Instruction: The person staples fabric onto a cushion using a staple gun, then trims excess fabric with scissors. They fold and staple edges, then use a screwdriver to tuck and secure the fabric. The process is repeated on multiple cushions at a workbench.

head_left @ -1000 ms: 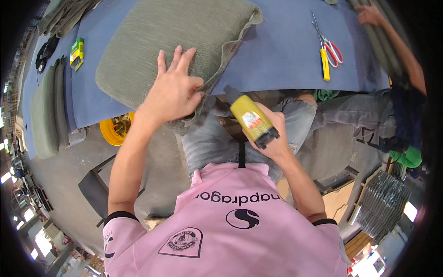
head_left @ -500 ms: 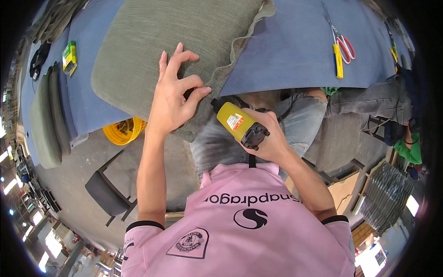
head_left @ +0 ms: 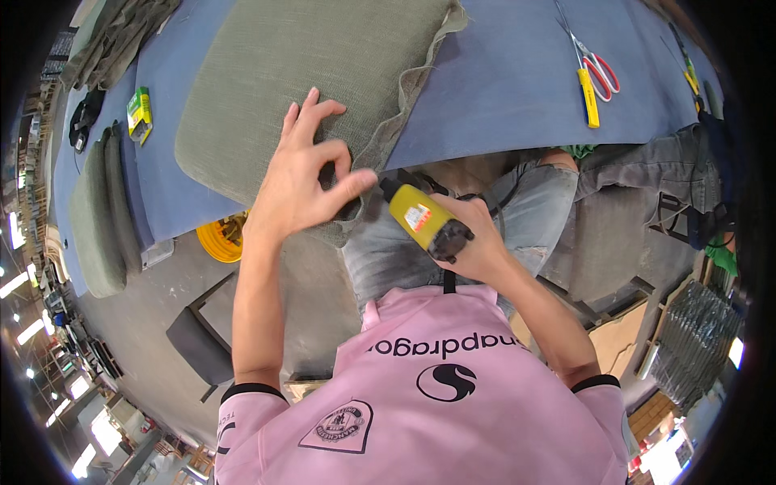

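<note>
A grey-green fabric-covered cushion [head_left: 315, 73] lies over the near edge of the blue-topped table, its loose fabric edge [head_left: 412, 85] ruffled along the right side. My left hand [head_left: 303, 182] rests on the near part of the cushion. Its outer fingers are spread, the index finger is bent, and the thumb, a little blurred, reaches to the cushion's near right edge. My right hand [head_left: 478, 242] grips a yellow and black staple gun [head_left: 416, 217]. The gun's dark nose points up and left, close to my left thumb, beside the fabric edge. Its handle is mostly hidden under its body.
Red-handled scissors [head_left: 600, 73] and a yellow-handled tool [head_left: 588, 99] lie on the blue table [head_left: 493, 89]. Slim padded pieces [head_left: 101, 218] and a green-yellow box [head_left: 139, 115] are at left. Below the table edge stands a yellow bucket [head_left: 218, 242]. Another person's leg [head_left: 647, 174] is at right.
My left thumb has shifted off the fabric edge toward the gun's nose. The staple gun sits slightly lower and farther right. The whole view has turned a little.
</note>
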### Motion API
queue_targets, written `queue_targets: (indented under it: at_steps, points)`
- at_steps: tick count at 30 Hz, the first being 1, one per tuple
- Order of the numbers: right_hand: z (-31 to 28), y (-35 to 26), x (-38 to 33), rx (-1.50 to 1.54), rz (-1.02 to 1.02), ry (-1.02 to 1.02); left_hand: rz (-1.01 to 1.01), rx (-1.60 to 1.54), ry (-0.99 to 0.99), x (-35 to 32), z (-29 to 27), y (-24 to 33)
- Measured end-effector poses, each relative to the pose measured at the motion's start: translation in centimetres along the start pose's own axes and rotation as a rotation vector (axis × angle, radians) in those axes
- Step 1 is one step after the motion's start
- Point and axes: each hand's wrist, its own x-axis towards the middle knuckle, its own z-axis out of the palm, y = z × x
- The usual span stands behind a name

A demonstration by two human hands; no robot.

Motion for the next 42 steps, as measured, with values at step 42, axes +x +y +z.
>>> queue_targets:
  at_steps: [42]
  points:
    - [1.5, -0.9, 0.0, 0.217, 0.094, -0.102, -0.08, -0.12, 0.254, -3.6, 4.1, -0.3]
